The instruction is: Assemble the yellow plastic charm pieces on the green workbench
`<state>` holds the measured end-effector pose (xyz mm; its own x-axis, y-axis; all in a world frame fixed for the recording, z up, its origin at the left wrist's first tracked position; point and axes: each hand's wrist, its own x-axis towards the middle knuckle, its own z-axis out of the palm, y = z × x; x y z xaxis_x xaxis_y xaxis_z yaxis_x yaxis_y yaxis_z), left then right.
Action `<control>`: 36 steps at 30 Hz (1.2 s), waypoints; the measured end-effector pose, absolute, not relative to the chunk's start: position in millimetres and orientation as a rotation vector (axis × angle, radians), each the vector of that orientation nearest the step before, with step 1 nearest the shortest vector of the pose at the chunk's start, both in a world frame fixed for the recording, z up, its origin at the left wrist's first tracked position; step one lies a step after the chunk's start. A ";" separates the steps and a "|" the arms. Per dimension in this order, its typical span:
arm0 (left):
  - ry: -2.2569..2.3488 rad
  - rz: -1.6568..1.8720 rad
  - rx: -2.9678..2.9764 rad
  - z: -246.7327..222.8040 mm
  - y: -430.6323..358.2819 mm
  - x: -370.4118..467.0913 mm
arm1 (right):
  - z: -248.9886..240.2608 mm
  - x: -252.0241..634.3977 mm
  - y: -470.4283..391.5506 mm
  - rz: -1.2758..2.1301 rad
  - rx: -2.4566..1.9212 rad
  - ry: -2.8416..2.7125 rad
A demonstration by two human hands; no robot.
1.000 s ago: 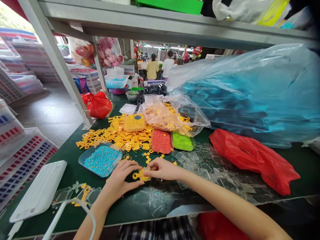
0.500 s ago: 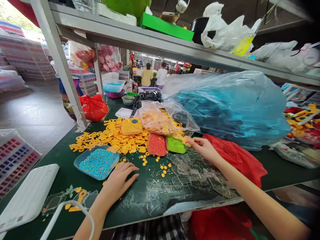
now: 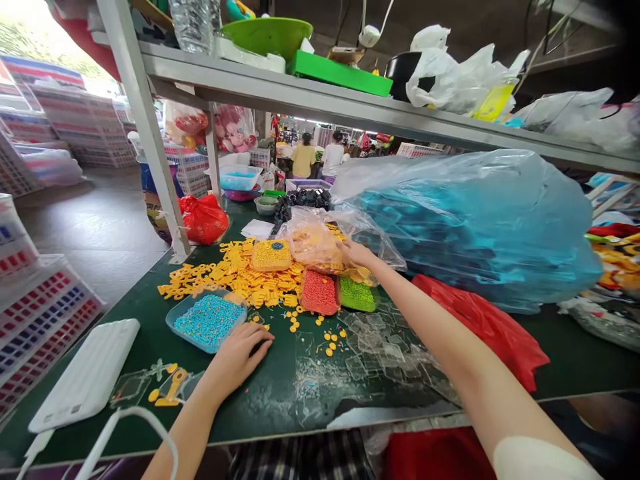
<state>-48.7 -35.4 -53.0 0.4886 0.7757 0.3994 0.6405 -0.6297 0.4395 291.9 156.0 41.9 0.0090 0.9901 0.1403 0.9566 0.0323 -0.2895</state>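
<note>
My left hand (image 3: 241, 355) rests palm down on the green table, fingers flat and thumb apart, beside a blue tray of blue beads (image 3: 209, 321). My right hand (image 3: 357, 255) reaches to a clear plastic bag (image 3: 313, 240) with yellow plastic pieces in and under it; its fingertips are partly hidden there, and whether they grip anything does not show. Left of the bag spreads a heap of loose yellow pieces (image 3: 235, 277), topped by a box of yellow beads (image 3: 271, 256). Boxes of red beads (image 3: 319, 292) and green beads (image 3: 357, 294) sit below my right wrist.
Thin clear plastic squares (image 3: 385, 343) lie scattered right of centre. A large bag of blue pieces (image 3: 465, 220) and a red bag (image 3: 480, 323) lie on the right. At left are a white power bank (image 3: 85, 375) and cable. A loaded shelf (image 3: 340, 100) crosses above.
My right hand has moved left and away from me, from above the green beads to the clear bag. The yellow piece it held no longer shows. My left hand stays nearly in place.
</note>
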 end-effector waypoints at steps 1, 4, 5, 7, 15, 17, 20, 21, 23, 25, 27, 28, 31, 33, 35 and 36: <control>1.208 0.851 2.504 -53.0 -35.8 -48.1 | 39.3 300.6 151.4 0.128 -2.063 -1.987; 1.189 0.857 2.501 -50.9 -38.1 -46.3 | 38.3 335.0 129.9 0.001 -2.217 -1.916; 1.185 0.865 2.499 -49.8 -39.1 -45.8 | 39.7 346.5 121.1 -0.056 -2.234 -1.909; 1.176 0.891 2.498 -47.6 -41.0 -44.5 | 42.7 365.3 102.5 -0.167 -2.203 -1.939; 1.146 1.002 2.508 -43.0 -47.1 -36.8 | 30.4 342.3 33.7 -0.559 -1.519 -2.247; 1.139 0.976 2.515 -42.5 -47.9 -36.0 | 24.7 308.9 20.2 -0.592 -1.373 -2.333; 1.167 0.966 2.517 -43.0 -47.6 -36.8 | 17.3 248.4 10.5 -0.512 -1.337 -2.469; 1.183 0.968 2.516 -43.5 -47.2 -37.3 | 14.4 228.3 11.2 -0.486 -1.369 -2.515; 1.211 0.953 2.523 -44.9 -46.3 -38.4 | 7.1 192.3 18.8 -0.476 -1.411 -2.591; 1.224 0.920 2.540 -46.6 -45.5 -38.7 | -1.8 164.0 32.7 -0.478 -1.427 -2.617; 1.230 0.890 2.556 -48.3 -45.2 -38.4 | -10.2 143.8 48.9 -0.484 -1.470 -2.629; 1.226 0.879 2.561 -49.2 -45.1 -38.0 | -13.6 136.4 56.5 -0.488 -1.502 -2.627; 1.226 0.871 2.549 -52.3 -44.2 -37.5 | -18.2 123.1 73.2 -0.502 -1.592 -2.621; 1.272 0.890 2.514 -54.7 -42.5 -38.2 | -17.0 120.6 77.5 -0.506 -1.601 -2.646; 1.351 0.931 2.458 -57.2 -40.3 -39.2 | -14.2 122.6 76.7 -0.507 -1.565 -2.691; 1.377 0.952 2.432 -58.4 -39.4 -39.4 | -12.5 124.9 74.6 -0.506 -1.539 -2.715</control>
<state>-39.4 -39.4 -58.4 0.3626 0.8220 0.4391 0.7009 -0.5511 0.4528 124.9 74.6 -12.5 -0.5258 0.8392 0.1389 0.8329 0.4748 0.2842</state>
